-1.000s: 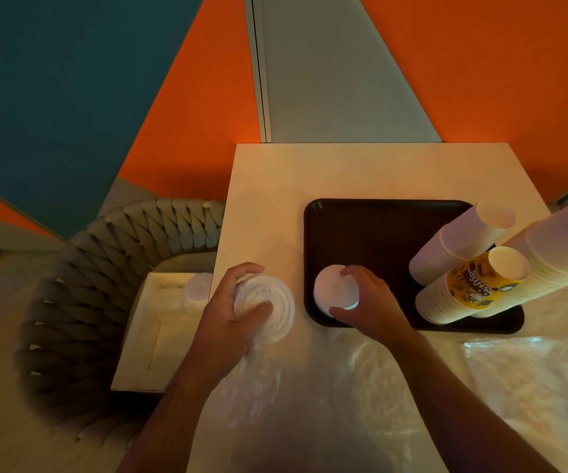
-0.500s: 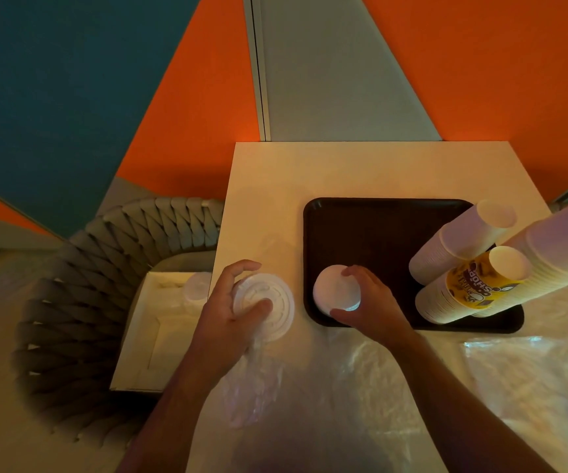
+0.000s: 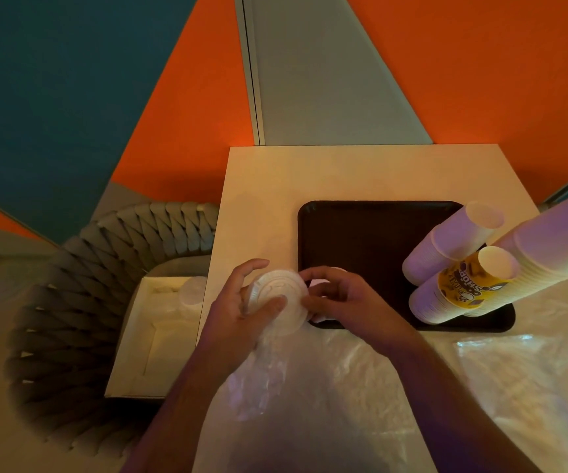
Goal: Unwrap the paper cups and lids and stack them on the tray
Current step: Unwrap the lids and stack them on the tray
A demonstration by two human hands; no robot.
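My left hand (image 3: 241, 312) grips a stack of white lids (image 3: 277, 295), still partly in its clear plastic sleeve (image 3: 269, 367), tilted toward the dark brown tray (image 3: 361, 240). My right hand (image 3: 340, 298) has come to the stack's right edge and its fingers curl against the top lid. A second white lid pile (image 3: 327, 271) on the tray's near left corner is mostly hidden behind that hand. Three stacks of paper cups (image 3: 460, 278) lean on the tray's right side, one with a yellow printed cup.
Crumpled clear plastic wrap (image 3: 480, 387) covers the near part of the beige table (image 3: 310, 172). A woven grey chair (image 3: 71, 302) stands at the left, with an open white box (image 3: 160, 336) on its seat. Orange and teal walls rise behind.
My right hand left the lid pile on the tray and moved left to the stack in my left hand. My left hand lifted and tilted that stack toward the tray.
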